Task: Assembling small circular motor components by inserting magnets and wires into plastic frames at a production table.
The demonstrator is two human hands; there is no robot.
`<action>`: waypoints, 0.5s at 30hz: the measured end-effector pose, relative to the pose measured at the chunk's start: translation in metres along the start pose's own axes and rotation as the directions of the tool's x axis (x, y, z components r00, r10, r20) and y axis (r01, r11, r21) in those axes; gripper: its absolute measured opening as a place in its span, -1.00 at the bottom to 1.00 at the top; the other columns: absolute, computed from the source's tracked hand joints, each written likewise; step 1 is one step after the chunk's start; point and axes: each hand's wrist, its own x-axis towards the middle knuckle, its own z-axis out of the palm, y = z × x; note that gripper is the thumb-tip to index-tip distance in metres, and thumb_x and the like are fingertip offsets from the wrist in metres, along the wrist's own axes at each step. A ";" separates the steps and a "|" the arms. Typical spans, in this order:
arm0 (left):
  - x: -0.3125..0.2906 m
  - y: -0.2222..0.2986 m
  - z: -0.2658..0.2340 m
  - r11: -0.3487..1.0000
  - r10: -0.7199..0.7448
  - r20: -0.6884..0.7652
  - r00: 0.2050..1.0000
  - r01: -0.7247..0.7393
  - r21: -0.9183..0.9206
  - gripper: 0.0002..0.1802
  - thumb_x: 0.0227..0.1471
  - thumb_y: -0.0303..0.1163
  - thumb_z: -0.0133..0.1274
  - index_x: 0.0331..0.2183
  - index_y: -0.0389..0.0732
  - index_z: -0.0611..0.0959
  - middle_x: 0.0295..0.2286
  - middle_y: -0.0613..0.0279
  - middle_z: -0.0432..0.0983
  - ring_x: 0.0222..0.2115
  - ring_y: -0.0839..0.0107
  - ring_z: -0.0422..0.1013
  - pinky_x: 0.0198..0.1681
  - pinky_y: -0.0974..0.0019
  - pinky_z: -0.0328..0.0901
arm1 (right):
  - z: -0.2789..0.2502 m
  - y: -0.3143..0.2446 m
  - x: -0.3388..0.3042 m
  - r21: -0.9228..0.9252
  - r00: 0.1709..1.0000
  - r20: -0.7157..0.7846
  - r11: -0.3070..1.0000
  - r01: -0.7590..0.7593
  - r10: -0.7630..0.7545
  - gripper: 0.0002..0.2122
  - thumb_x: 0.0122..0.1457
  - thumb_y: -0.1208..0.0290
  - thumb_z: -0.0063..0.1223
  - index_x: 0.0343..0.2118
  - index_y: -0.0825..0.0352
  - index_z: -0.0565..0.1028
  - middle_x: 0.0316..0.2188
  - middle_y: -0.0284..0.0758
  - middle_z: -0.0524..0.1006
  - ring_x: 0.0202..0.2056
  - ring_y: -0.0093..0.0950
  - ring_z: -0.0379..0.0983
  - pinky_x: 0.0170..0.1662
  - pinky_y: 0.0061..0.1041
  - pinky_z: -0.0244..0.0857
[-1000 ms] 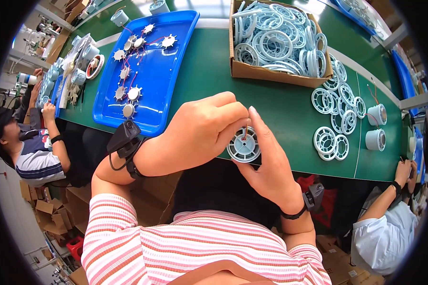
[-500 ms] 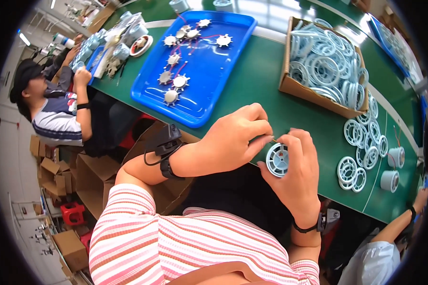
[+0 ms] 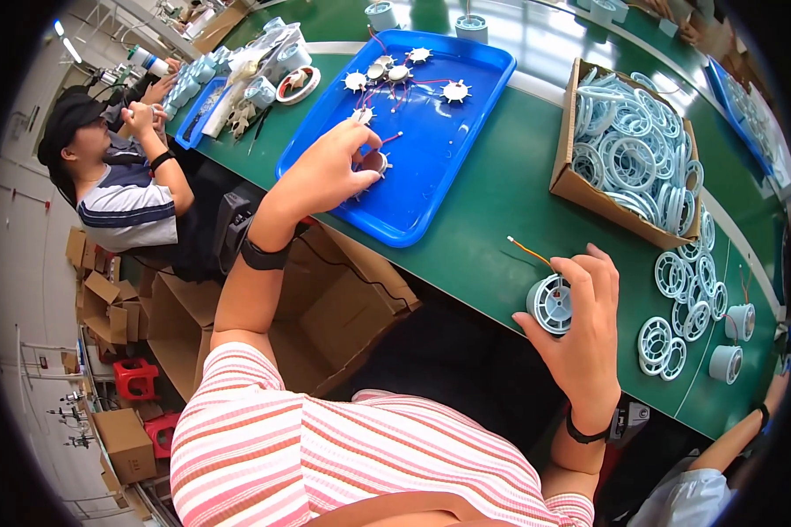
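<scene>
My right hand [image 3: 582,329] grips a round white spoked part [image 3: 552,304] with an orange wire [image 3: 529,249] sticking out of it, just above the green table's near edge. My left hand [image 3: 330,169] reaches into the blue tray [image 3: 431,149], its fingers closed on a small star-shaped motor part [image 3: 374,162] with a red wire. Several more star-shaped parts [image 3: 455,90] lie at the tray's far end.
A cardboard box [image 3: 580,180] of white spoked rings stands right of the tray. Loose white rings [image 3: 685,294] and white cylinders [image 3: 726,363] lie at the right. Another person [image 3: 119,189] works on the left; an open carton [image 3: 343,307] sits under the table.
My hands have separated. The left hand has left the white spoked part and reached out to the blue tray. The right hand still holds the white part.
</scene>
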 end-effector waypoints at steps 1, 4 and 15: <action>0.001 0.002 0.000 1.000 0.026 -0.001 1.000 -0.026 0.001 -0.64 -0.07 -0.49 0.27 -0.16 -0.24 0.58 -0.27 0.18 0.48 -0.30 0.28 0.46 -0.17 0.26 0.38 | -0.001 -0.001 -0.001 -0.010 1.000 0.005 1.000 -0.006 0.006 -0.29 -0.27 0.53 0.51 0.05 0.31 0.40 -0.04 -0.14 0.40 0.13 0.01 0.28 0.13 -0.11 0.25; -0.002 0.003 0.007 0.994 0.089 -0.073 0.993 -0.093 -0.061 -0.64 -0.06 -0.50 0.26 -0.18 -0.26 0.54 -0.31 0.17 0.48 -0.36 0.31 0.44 -0.23 0.29 0.37 | -0.004 -0.004 -0.002 0.005 0.999 0.035 1.000 -0.006 0.006 -0.28 -0.22 0.50 0.50 0.10 0.33 0.39 0.01 -0.14 0.40 0.15 -0.01 0.26 0.15 -0.12 0.23; -0.005 0.092 0.008 0.769 0.192 -0.494 0.848 -0.443 -0.461 -0.47 -0.11 -0.62 0.32 -0.07 -0.22 0.48 -0.24 0.26 0.56 -0.46 0.68 0.32 -0.44 0.59 0.21 | -0.012 -0.043 0.027 0.362 0.968 -0.251 0.928 0.085 0.010 -0.52 0.00 0.52 0.40 0.02 0.42 0.49 -0.06 -0.14 0.52 -0.06 -0.24 0.50 0.03 -0.33 0.39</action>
